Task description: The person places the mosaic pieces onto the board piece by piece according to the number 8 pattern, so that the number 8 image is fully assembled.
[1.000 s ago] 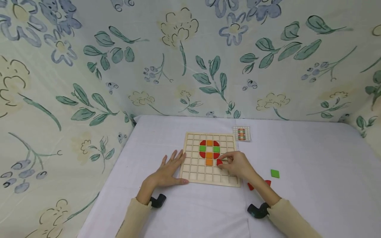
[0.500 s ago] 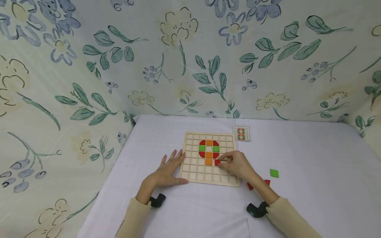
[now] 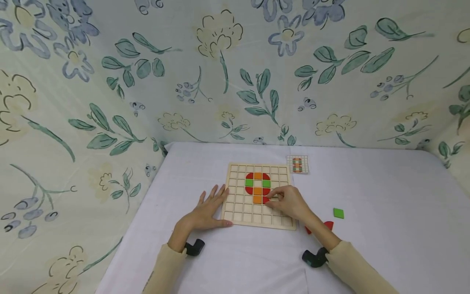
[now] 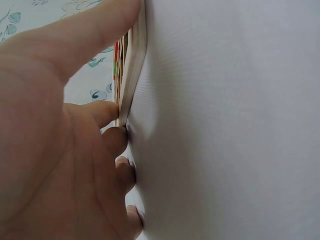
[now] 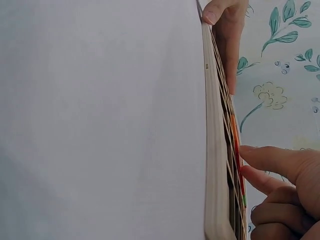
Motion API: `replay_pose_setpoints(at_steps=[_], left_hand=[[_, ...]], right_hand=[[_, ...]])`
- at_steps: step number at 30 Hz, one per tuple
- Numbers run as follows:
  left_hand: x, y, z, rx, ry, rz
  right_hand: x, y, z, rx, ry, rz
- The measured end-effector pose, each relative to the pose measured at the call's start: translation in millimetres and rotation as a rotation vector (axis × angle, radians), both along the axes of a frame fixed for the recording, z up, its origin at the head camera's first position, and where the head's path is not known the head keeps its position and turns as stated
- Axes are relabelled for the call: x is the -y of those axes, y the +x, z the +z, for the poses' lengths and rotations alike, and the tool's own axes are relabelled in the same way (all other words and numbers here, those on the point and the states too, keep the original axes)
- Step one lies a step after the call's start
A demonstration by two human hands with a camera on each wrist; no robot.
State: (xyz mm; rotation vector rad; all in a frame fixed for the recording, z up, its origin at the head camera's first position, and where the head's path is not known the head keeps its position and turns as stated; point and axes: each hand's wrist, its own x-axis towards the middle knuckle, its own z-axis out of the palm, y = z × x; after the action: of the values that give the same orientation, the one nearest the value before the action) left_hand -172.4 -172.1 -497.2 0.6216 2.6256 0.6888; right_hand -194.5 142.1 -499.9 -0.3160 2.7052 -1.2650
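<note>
A wooden grid board [image 3: 242,214] lies on the table, holding a ring of red, orange and green tiles. An orange tile [image 3: 258,199] sits in the cell just below the ring. Beside it, my right hand [image 3: 291,202] pinches a red piece [image 3: 265,200] between thumb and forefinger, at the cell to the right; the fingertips cover part of it. In the right wrist view these fingertips [image 5: 245,150] touch the board's top. My left hand [image 3: 206,214] lies with fingers spread, thumb and fingertips against the board's left side and corner, as the left wrist view [image 4: 75,150] also shows.
A small pattern card [image 3: 298,164] lies beyond the board's upper right corner. To the right are a loose green tile [image 3: 338,213] and red pieces [image 3: 329,225], partly hidden by the right forearm. A floral cloth [image 3: 220,81] hangs behind the white-covered table [image 3: 385,196].
My right hand has shifted slightly left with the red piece, from a small gap to right beside the orange tile. The left hand stays against the board.
</note>
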Motion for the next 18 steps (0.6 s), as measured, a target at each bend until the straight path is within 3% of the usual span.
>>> replay_pose_setpoints(at_steps=[8, 18], left_hand=[[-1.1, 0.4, -0.5, -0.001, -0.002, -0.001], [0.8, -0.9, -4.5, -0.008, -0.016, 0.004]], right_hand=[[-25, 8.6, 5.2, 0.079, -0.025, -0.077], [-74, 29.4, 9.3, 0.038, 0.066, -0.158]])
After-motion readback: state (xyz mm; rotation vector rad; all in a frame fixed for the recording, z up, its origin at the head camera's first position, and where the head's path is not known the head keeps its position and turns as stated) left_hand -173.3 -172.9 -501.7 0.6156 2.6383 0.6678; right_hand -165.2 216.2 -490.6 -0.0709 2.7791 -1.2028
